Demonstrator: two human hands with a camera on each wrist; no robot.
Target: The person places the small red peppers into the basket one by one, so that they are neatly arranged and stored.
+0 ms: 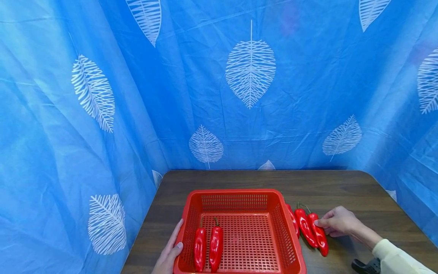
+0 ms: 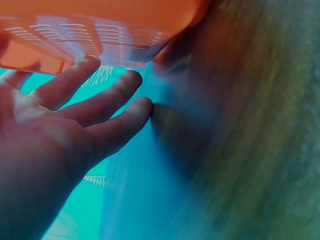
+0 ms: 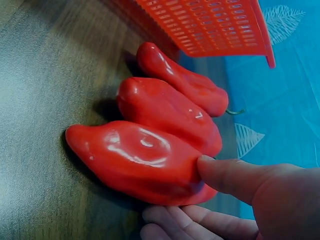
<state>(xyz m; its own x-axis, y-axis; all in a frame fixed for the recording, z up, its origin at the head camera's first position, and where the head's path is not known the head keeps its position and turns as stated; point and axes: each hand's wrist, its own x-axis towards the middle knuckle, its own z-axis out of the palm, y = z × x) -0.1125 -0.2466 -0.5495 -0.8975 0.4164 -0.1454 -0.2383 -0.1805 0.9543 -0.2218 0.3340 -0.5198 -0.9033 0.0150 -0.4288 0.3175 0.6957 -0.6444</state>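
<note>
A red plastic basket [image 1: 236,193] stands on the table, with two red chili peppers, one [image 1: 200,249] beside the other [image 1: 216,247], lying inside at its left. My left hand [image 1: 168,251] rests against the basket's left side, its fingers stretched out along the wall in the left wrist view. On the table right of the basket lie three more red peppers in a row. My right hand [image 1: 340,222] pinches the outermost pepper [image 3: 140,160] near its stem end, thumb on top and fingers along the side. The middle pepper [image 3: 165,110] touches it, and the third pepper [image 3: 182,82] lies closest to the basket.
The dark wooden table [image 1: 328,186] ends at blue curtains [image 1: 291,125] with white leaf prints, behind and on both sides. A black object [image 1: 366,265] lies by the right sleeve, close to the bottom of the head view.
</note>
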